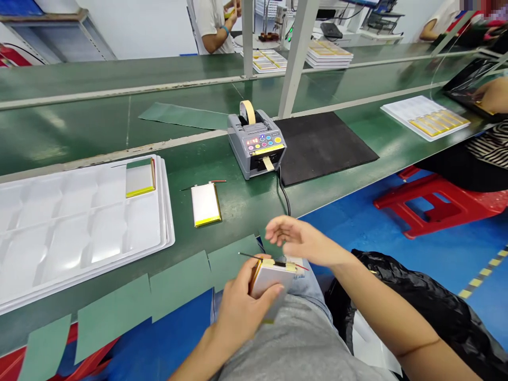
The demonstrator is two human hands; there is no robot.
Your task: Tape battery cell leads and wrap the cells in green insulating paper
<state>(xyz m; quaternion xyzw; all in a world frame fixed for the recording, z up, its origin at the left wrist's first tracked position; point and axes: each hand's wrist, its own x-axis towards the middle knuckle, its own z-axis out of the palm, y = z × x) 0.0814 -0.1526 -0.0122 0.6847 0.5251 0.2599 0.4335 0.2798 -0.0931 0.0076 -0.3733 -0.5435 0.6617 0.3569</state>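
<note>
In the head view, the left hand holds a battery above the person's lap, just off the near edge of the bench, its thumb on the pale face and its fingers wrapped around the side. The battery is tilted, its taped end upward, with a black wire sticking out toward the left and a red wire toward the right. The right hand is just beyond that end, its fingers loosely curled and apart from the thumb; I cannot tell whether it touches the battery. A second battery lies on the bench between a white tray and a tape dispenser, from whose front a short strip of tape juts. A third battery sits in the tray's far right compartment.
</note>
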